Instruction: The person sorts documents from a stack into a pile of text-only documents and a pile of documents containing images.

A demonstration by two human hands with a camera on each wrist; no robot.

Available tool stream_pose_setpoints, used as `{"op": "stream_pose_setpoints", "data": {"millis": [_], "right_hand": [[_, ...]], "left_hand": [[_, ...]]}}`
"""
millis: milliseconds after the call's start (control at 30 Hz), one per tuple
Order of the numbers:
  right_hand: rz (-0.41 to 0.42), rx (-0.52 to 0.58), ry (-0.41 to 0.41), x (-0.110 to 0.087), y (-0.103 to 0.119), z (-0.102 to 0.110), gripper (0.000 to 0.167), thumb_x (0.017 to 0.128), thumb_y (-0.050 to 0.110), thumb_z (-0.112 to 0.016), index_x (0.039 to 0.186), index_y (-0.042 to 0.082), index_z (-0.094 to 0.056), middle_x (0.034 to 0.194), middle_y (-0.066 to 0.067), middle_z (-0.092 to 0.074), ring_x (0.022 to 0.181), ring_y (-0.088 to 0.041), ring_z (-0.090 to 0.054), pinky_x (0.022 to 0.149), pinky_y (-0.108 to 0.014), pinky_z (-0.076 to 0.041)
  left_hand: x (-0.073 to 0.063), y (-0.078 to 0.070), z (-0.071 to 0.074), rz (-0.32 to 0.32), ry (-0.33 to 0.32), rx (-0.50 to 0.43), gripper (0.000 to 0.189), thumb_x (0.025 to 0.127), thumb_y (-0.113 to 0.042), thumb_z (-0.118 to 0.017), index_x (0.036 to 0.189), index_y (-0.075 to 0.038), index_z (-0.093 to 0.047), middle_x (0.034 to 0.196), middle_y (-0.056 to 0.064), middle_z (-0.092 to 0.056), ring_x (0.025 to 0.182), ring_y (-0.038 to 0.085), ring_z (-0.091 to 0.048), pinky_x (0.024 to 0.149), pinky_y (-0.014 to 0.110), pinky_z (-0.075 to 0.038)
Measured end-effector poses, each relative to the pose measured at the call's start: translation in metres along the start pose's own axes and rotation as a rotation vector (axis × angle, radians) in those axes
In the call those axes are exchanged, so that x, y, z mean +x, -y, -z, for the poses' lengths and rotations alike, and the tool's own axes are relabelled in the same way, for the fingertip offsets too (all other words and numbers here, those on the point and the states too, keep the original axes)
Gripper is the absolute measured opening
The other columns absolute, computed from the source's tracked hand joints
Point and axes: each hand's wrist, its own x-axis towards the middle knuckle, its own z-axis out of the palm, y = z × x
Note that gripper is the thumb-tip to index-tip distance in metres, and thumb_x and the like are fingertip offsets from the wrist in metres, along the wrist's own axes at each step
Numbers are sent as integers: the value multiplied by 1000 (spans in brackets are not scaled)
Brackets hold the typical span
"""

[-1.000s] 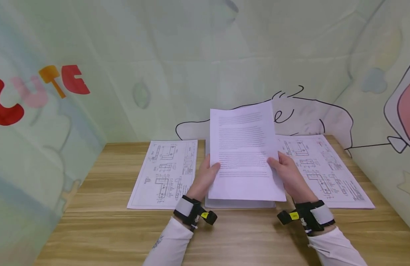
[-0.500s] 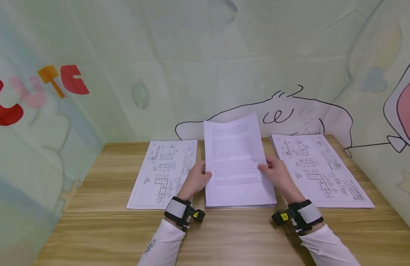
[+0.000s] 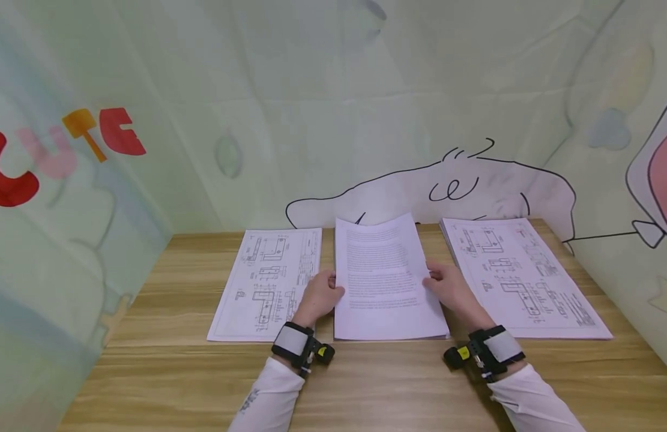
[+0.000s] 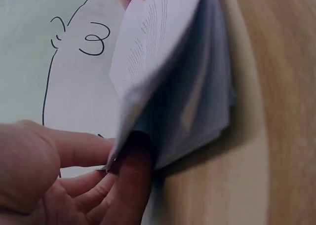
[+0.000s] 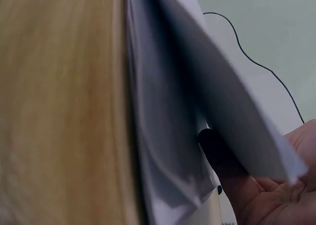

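Note:
A sheaf of printed text pages (image 3: pixel 384 270) lies tilted just over the middle paper stack (image 4: pixel 210 106), its near edge down at the front and its far end raised. My left hand (image 3: pixel 319 294) pinches its left edge, thumb on top and fingers underneath, as the left wrist view shows. At the opposite edge my right hand (image 3: pixel 452 291) grips the sheaf the same way. From the right wrist view, a dark gap opens between the lifted pages (image 5: pixel 232 87) and the sheets below. How many sheets are held I cannot tell.
A pile of technical drawings (image 3: pixel 268 288) lies left of the middle stack; a second drawing pile (image 3: pixel 528 282) lies to the right. All rest on a wood-grain table (image 3: pixel 387 384). Behind the table hangs a printed cartoon backdrop (image 3: pixel 333 120).
Both hands have brought the text sheaf down and slightly left, from held up in the air to low over the middle stack. The drawing piles stay where they were.

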Motion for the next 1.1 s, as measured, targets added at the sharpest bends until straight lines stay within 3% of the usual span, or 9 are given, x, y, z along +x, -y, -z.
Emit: {"op": "stream_pose_setpoints", "data": {"millis": [233, 433, 533, 733, 967, 1100], "right_hand": [[-13, 14, -30, 2, -3, 2, 55, 100, 12, -51, 153, 4, -35, 134, -26, -57, 107, -31, -62, 85, -30, -51], [-5, -14, -55, 1, -6, 8, 48, 100, 11, -51, 147, 0, -44, 135, -27, -58, 113, -34, -62, 96, -43, -53], [-3, -37, -59, -1, -5, 12, 45, 101, 12, -51, 143, -3, -48, 134, -28, -59, 110, -34, -65, 94, -43, -55], [66, -144, -99, -6, -3, 29, 43, 99, 15, -53, 136, -8, -53, 121, -29, -66, 96, -32, -71, 76, -34, -56], [203, -304, -153, -12, -12, 63, 47, 100, 26, -54, 137, -3, -54, 124, -31, -63, 107, -44, -65, 77, -45, -57], [216, -366, -183, -14, -21, 81, 50, 101, 28, -54, 139, -3, -51, 125, -34, -61, 111, -49, -61, 74, -47, -57]], "left_hand": [[2, 2, 1, 64, -19, -27, 55, 90, -14, -65, 142, -5, -50, 98, 11, -65, 65, 15, -61, 53, 22, -49], [1, 2, 2, 63, -18, -38, 57, 89, -11, -67, 143, -5, -50, 95, 9, -61, 62, 13, -57, 52, 20, -48], [1, 2, 2, 62, -21, -26, 56, 88, -11, -68, 142, -5, -51, 94, 8, -59, 64, 14, -57, 53, 20, -47], [1, 0, 1, 22, -53, 55, 45, 89, -17, -66, 132, -7, -59, 89, 8, -62, 69, 16, -57, 57, 23, -42], [-3, -11, -2, -27, -96, 81, 50, 92, -23, -65, 139, -7, -55, 91, 6, -62, 73, 16, -55, 60, 24, -39], [-7, -19, -3, -56, -109, 69, 45, 95, -25, -63, 138, -11, -58, 94, 6, -64, 68, 15, -55, 57, 24, -40]]}}
